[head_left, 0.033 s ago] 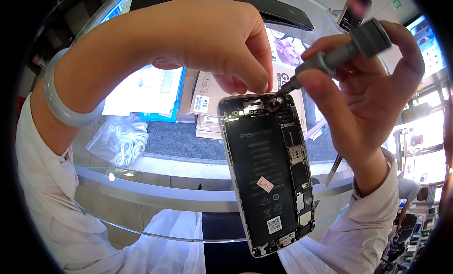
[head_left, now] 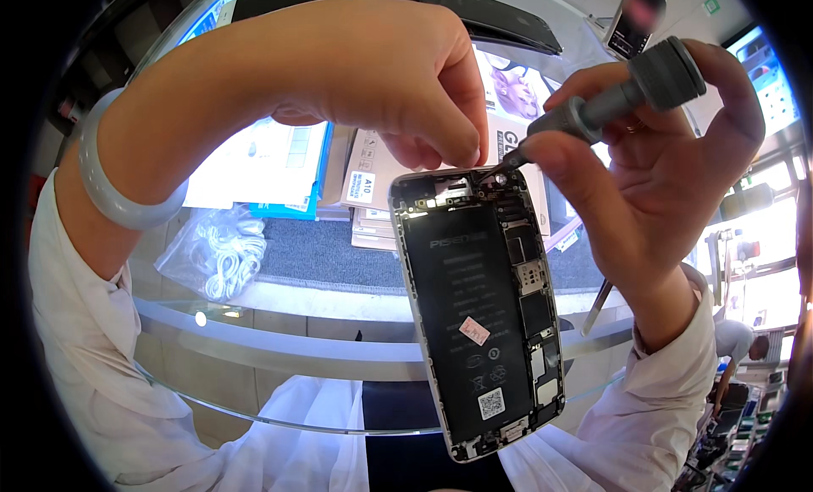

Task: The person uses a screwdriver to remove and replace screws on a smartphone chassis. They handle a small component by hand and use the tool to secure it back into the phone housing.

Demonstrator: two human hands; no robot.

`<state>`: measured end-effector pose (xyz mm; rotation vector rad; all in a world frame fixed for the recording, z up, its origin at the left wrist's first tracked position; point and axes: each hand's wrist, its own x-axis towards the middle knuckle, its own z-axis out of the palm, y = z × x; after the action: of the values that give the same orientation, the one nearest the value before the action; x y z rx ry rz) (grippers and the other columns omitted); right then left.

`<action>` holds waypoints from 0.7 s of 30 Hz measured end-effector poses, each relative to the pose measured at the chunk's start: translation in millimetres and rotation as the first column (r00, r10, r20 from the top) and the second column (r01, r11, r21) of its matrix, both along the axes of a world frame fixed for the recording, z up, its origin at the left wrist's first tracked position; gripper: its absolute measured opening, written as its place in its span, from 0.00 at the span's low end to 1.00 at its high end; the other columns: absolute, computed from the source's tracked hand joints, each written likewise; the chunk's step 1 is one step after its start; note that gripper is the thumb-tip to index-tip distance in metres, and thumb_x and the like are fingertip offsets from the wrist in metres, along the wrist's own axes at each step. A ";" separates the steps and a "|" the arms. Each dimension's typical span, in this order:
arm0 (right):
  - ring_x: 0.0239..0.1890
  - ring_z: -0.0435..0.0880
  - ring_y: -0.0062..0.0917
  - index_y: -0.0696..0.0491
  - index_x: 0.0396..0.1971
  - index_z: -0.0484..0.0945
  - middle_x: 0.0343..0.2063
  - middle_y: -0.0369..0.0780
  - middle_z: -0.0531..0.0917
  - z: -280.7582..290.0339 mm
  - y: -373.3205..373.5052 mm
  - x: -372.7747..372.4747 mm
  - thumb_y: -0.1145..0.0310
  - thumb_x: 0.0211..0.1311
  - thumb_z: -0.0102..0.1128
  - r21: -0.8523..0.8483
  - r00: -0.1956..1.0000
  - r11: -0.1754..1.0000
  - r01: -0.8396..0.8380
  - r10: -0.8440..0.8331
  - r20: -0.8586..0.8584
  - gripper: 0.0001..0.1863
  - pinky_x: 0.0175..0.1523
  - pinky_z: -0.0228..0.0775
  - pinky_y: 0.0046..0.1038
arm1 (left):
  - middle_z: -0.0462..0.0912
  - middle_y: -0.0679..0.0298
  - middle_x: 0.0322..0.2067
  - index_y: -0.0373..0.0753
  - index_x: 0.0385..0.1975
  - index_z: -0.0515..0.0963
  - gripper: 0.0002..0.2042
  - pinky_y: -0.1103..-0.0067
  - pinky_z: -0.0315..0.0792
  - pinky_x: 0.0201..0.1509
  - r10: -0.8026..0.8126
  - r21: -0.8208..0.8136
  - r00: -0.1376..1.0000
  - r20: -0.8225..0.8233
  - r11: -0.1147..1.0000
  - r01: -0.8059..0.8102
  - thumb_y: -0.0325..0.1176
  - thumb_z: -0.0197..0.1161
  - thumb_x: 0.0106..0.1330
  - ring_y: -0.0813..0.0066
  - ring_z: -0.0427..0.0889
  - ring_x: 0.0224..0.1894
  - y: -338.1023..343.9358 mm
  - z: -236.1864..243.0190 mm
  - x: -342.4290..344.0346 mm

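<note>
An opened phone (head_left: 461, 272) shows its black battery, circuit boards and metal frame, tilted slightly at centre. My left hand (head_left: 398, 85), wearing a pale bangle (head_left: 102, 179) on the wrist, is closed with thumb and forefinger pinched at the phone's top edge; the exact grip is partly hidden. My right hand (head_left: 660, 179) grips a grey screwdriver (head_left: 605, 107) between thumb and fingers, its tip in the phone's top right area near a round part.
Flat boxes (head_left: 373, 204) and papers lie behind on a grey mat (head_left: 330, 246), beside bagged white cables (head_left: 229, 255). Dark phones (head_left: 491, 18) lie at the back. The glass counter's edge (head_left: 296, 407) runs beneath the phone. A bent-over person (head_left: 737, 344) is at far right.
The screwdriver's handle and my right hand have shifted very slightly down. My left hand and the phone look the same.
</note>
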<state>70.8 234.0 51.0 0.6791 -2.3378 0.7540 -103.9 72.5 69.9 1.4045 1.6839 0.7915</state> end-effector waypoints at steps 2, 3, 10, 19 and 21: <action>0.43 0.86 0.35 0.49 0.69 0.41 0.44 0.56 0.82 2.6 -3.2 -3.4 0.80 0.63 0.64 -0.006 0.997 0.997 -0.071 0.071 0.000 0.44 0.46 0.80 0.27 | 0.85 0.60 0.25 0.33 0.30 0.86 0.11 0.82 0.80 0.37 -0.015 -0.029 1.000 0.020 0.999 0.015 0.35 0.73 0.53 0.77 0.85 0.28 0.4 2.9 -1.0; 0.42 0.86 0.35 0.49 0.69 0.41 0.43 0.56 0.82 5.6 -5.2 -4.5 0.80 0.63 0.64 -0.031 0.997 0.996 -0.078 0.078 -0.005 0.44 0.46 0.80 0.28 | 0.87 0.58 0.29 0.33 0.32 0.87 0.12 0.80 0.82 0.42 -0.021 -0.038 1.000 0.003 0.999 0.021 0.34 0.71 0.52 0.74 0.86 0.32 0.9 3.9 -1.5; 0.40 0.86 0.30 0.48 0.67 0.42 0.40 0.51 0.83 12.9 -18.4 5.7 0.80 0.56 0.72 0.091 0.984 0.984 0.152 -0.160 0.076 0.50 0.44 0.81 0.26 | 0.86 0.59 0.28 0.33 0.31 0.87 0.12 0.80 0.81 0.41 -0.006 -0.058 0.998 0.059 0.998 0.009 0.34 0.71 0.51 0.76 0.85 0.30 1.6 2.7 -2.4; 0.36 0.85 0.24 0.52 0.69 0.51 0.38 0.47 0.84 17.8 18.4 20.7 0.75 0.63 0.68 -0.058 0.966 0.969 0.241 -0.245 -0.077 0.41 0.40 0.79 0.22 | 0.86 0.59 0.26 0.30 0.32 0.86 0.12 0.83 0.79 0.36 0.015 -0.067 0.997 0.074 0.998 -0.010 0.33 0.70 0.53 0.77 0.84 0.28 -0.1 4.3 0.3; 0.33 0.84 0.21 0.54 0.68 0.60 0.34 0.43 0.84 27.8 24.0 30.7 0.74 0.63 0.67 -0.037 0.913 0.913 0.407 -0.408 -0.016 0.36 0.37 0.77 0.20 | 0.85 0.59 0.25 0.30 0.32 0.86 0.12 0.83 0.79 0.35 0.018 -0.065 0.997 0.070 0.998 -0.014 0.33 0.70 0.53 0.77 0.83 0.27 -0.3 4.8 0.5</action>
<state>101.5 258.0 78.8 0.1678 -2.3286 0.5858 -103.4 72.2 74.7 1.3054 1.6537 0.7803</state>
